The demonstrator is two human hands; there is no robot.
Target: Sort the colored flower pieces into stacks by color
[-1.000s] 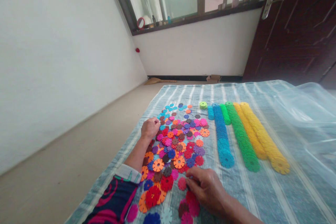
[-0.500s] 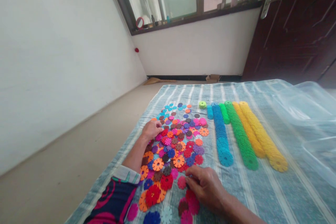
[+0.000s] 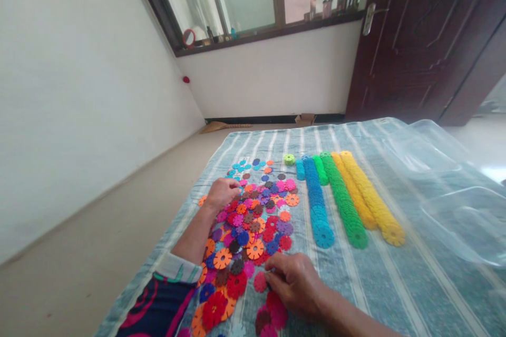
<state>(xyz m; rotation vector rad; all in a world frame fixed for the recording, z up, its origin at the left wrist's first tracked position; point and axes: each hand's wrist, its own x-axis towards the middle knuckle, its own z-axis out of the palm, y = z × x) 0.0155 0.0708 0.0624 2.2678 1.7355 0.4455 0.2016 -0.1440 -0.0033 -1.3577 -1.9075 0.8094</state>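
A heap of flat, flower-shaped plastic discs [image 3: 253, 226] in orange, red, pink, purple, blue and brown lies on a blue-striped cloth [image 3: 356, 284]. My left hand [image 3: 222, 192] reaches to the heap's far left edge, its fingers curled down onto the discs; what they pinch is hidden. My right hand [image 3: 294, 281] rests at the near side of the heap with fingers closed beside a dark pink disc [image 3: 260, 281]. To the right lie sorted rows of discs: blue [image 3: 316, 205], green [image 3: 343, 205] and yellow [image 3: 369, 200].
A small lime-green disc stack [image 3: 289, 159] stands at the head of the rows. A clear plastic bin [image 3: 454, 189] lies on the cloth at right. Beyond are a white wall, a bare floor [image 3: 98, 253], a window sill with bottles, and a dark wooden door [image 3: 427, 42].
The view has swung to the right, so everything sits further left in the picture. My left hand has drawn slightly nearer along the heap's edge. My right hand stays at the near discs.
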